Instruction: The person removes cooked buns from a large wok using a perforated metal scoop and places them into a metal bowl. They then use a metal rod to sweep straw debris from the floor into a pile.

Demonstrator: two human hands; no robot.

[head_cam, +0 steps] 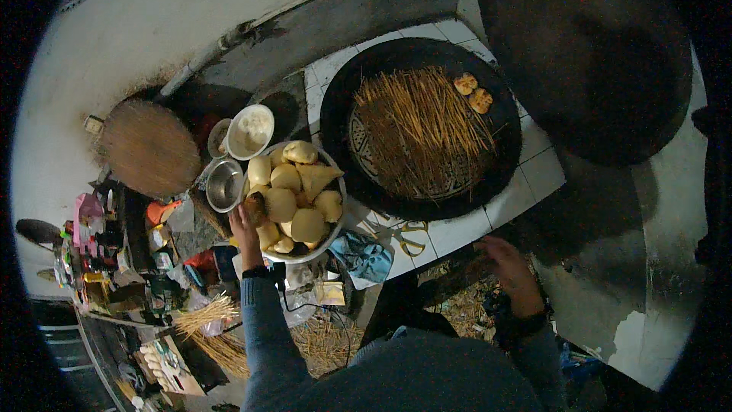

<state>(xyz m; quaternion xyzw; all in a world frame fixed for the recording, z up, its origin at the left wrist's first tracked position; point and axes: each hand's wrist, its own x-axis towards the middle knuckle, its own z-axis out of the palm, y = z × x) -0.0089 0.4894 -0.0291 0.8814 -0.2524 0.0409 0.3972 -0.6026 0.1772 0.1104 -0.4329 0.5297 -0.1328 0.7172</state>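
Observation:
A metal basin heaped with pale steamed buns stands in front of me on the left. My left hand is at its left edge, fingers pointing away, near a browned bun; whether it grips the rim or touches the bun I cannot tell. Close to its fingertips is a small steel bowl. My right hand hovers over the near edge of the tiled stove, holding nothing visible, fingers somewhat apart. Beyond it a large black wok contains a layer of straw stalks and two browned buns.
Yellow-handled scissors and a blue cloth lie on the tiles. A white bowl of pale dough or flour stands behind the basin. A large round dark lid is at right. Straw bundles lie lower left.

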